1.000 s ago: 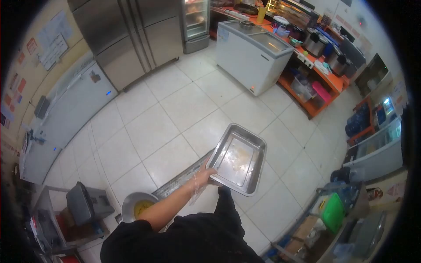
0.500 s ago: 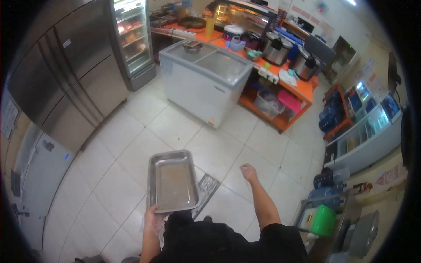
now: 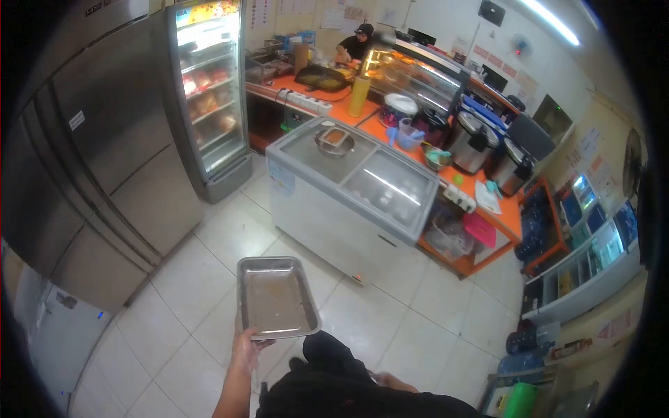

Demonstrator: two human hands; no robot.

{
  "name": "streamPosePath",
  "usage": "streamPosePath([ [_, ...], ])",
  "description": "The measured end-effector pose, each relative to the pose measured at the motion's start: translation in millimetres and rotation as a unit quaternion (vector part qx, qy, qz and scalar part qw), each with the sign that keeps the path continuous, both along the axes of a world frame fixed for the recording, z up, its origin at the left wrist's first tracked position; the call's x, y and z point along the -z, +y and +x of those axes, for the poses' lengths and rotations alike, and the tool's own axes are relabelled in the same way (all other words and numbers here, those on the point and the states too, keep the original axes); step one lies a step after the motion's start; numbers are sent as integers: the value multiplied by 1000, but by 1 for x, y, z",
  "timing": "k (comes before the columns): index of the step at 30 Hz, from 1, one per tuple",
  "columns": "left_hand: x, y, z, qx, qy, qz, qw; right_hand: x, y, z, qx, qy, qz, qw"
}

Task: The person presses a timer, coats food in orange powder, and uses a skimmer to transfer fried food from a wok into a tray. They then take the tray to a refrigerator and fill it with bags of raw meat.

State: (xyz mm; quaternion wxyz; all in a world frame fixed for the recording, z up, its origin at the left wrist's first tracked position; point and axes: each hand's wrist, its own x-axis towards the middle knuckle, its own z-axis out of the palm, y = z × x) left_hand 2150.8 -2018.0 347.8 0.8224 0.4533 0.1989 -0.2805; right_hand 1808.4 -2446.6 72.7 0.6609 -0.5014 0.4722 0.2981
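Observation:
A rectangular metal tray (image 3: pixel 277 299) is held out over the tiled floor, its inside facing up, with a thin brownish film on its bottom. My left hand (image 3: pixel 247 346) grips the near left corner of its rim. Low at the right of my body, my right hand (image 3: pixel 382 378) is mostly hidden by my dark clothing, so its fingers cannot be made out. Beyond the tray stands a white chest freezer (image 3: pixel 327 230) with a metal bowl (image 3: pixel 335 144) on its glass top.
Steel refrigerator doors (image 3: pixel 118 160) and a lit display fridge (image 3: pixel 209 97) stand at the left. An orange counter (image 3: pixel 512 221) with cookers runs behind the freezer. A person in black (image 3: pixel 357 46) is at the far counter. A green object (image 3: pixel 520 400) lies at the lower right.
The view has tilted up and the freezer is closer. My left hand still holds the tray. My right hand has dropped from out in front to beside my body. The far person has come into view.

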Motion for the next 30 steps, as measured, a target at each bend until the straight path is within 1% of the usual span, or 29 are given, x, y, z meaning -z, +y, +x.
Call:
streamPosePath([
  [1, -9, -9, 34, -1, -2, 1, 1000, -2, -3, 11, -63, -12, -53, 997],
  [3, -34, -24, 103, -6, -28, -28, 999, -8, -5, 61, -146, -40, -112, 982],
  [4, -38, -28, 144, -10, -34, -21, 999, -9, -9, 91, -182, -70, -141, 971],
  [5, -40, -32, 185, 0, -44, -26, 999, -10, -15, 124, -228, -125, -175, 950],
  [6, -40, -34, 216, 8, -46, -32, 998, -9, -23, 161, -283, -234, -225, 903],
  [7, -38, -34, 246, 2, -44, -28, 999, -8, -33, 206, -330, -382, -291, 813],
  [8, -37, -34, 276, 3, -41, -42, 998, 19, -54, 247, -339, -461, -340, 746],
  [9, -38, -33, 304, 4, -37, -55, 998, 60, -67, 324, -247, -239, -178, 922],
  [10, -48, -34, 328, -2, -36, -51, 998, 106, -84, 391, -70, 17, -82, 994],
  [11, -61, -38, 347, -25, -18, -49, 998, 33, -61, 488, -53, 26, -132, 989],
  [12, -70, -36, 369, -49, 0, -48, 998, 9, -51, 582, -234, -14, -211, 949],
  [13, -68, -27, 394, -56, 2, -44, 997, -71, -20, 658, -239, -117, -226, 937],
  [14, -58, -19, 413, -57, 3, -55, 997, -52, -11, 724, -125, -146, -120, 974],
  [15, -50, -11, 430, -59, 4, -68, 996, -115, 17, 785, -180, -181, -34, 966],
  [16, -47, -3, 449, -74, 24, -89, 993, -169, 43, 846, -195, -186, 59, 961],
  [17, -32, 4, 465, -89, 31, -91, 991, -217, 69, 897, -211, -199, 106, 951],
  [18, -8, 13, 484, -118, 30, -113, 986, -244, 96, 947, -226, -215, 156, 937],
  [19, 5, 20, 502, -146, 29, -134, 980, -248, 117, 989, -239, -209, 161, 935],
  [21, 9, 34, 538, -163, 20, -139, 977, -254, 160, 1060, -335, -218, 117, 909],
  [22, 10, 43, 559, -164, 9, -143, 976, -259, 180, 1089, -340, -216, 122, 907],
  [23, 8, 50, 582, -171, 10, -140, 975, -282, 202, 1108, -402, -268, 16, 876],
  [24, 4, 57, 607, -155, -21, -102, 982, -292, 220, 1130, -455, -317, -89, 827],
  [25, 3, 69, 627, -134, -48, -62, 988, -282, 231, 1155, -455, -315, -82, 829],
  [26, 25, 85, 653, -137, -45, -60, 988, -268, 238, 1183, -477, -330, -91, 810],
  [27, 63, 105, 685, -126, 19, -132, 983, -258, 248, 1209, -498, -344, -99, 790],
  [28, 82, 122, 708, -115, 82, -204, 969, -254, 262, 1235, -524, -372, -136, 754],
  [29, 76, 134, 724, -119, 85, -202, 968, -271, 281, 1251, -526, -371, -132, 754],
  [30, 60, 143, 743, -129, 70, -66, 987, -307, 303, 1261, -555, -319, -115, 759],
])
